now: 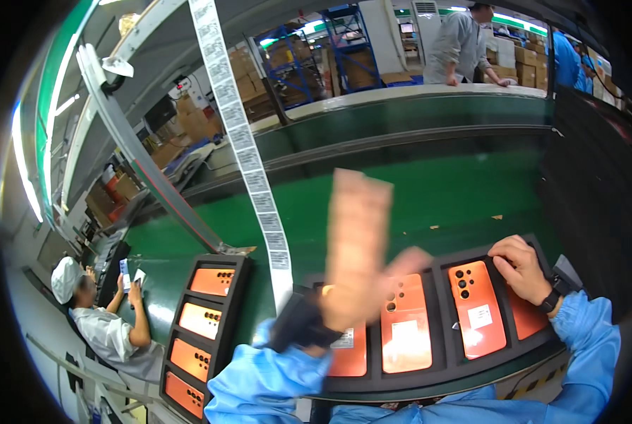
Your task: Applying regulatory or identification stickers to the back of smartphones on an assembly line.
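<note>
My left hand (362,247) is raised over the dark phone tray (439,353), smeared by motion. Its fingers stretch upward with the thumb apart, and nothing shows in it. Below lie orange phones, backs up: one phone (406,339) beside the hand and another phone (477,318) to its right, both with a white label. A further phone (348,353) is partly hidden by my left hand. My right hand (521,268) bends its fingers over the top of the rightmost phone (526,318), at the tray's far edge. What those fingers hold, if anything, is hidden.
A second dark tray (221,311) of orange phones stands at the left. A long strip of printed labels (249,162) hangs down near my left wrist. Beyond the green belt (429,191) is a standing person (457,46); another person (111,311) sits at the left with a phone.
</note>
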Tool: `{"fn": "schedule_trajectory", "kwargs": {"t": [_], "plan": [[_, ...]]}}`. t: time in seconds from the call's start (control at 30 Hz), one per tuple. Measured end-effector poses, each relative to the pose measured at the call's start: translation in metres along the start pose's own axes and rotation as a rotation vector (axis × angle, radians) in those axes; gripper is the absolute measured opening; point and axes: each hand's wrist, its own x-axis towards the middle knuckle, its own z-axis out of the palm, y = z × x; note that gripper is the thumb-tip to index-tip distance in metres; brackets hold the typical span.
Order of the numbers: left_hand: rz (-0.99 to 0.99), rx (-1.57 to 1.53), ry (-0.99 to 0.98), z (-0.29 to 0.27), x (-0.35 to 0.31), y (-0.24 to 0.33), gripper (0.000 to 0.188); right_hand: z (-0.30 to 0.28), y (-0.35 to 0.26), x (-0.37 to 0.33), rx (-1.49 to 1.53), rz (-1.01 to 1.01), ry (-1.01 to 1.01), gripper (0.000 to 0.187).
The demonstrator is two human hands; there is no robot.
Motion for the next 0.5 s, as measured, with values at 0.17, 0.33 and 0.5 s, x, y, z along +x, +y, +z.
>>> {"fn": "schedule_trajectory", "kwargs": {"t": [0.17,0.33,0.5], "plan": [[-0.545,0.266,0.320,-0.072,-0.050,-0.122,0.101,-0.005,-0.056,0.060,0.050,-0.350,0.057,0.011],[-1.198,-0.830,-0.063,-0.086,-0.108,-0.171,0.060,0.050,-0.109,0.107,0.132,-0.622,0.115,0.014],[-1.121,-0.917,-0.173,-0.079,-0.091,-0.137,0.030,0.144,-0.140,0.117,0.229,-0.578,0.090,0.027]]}}
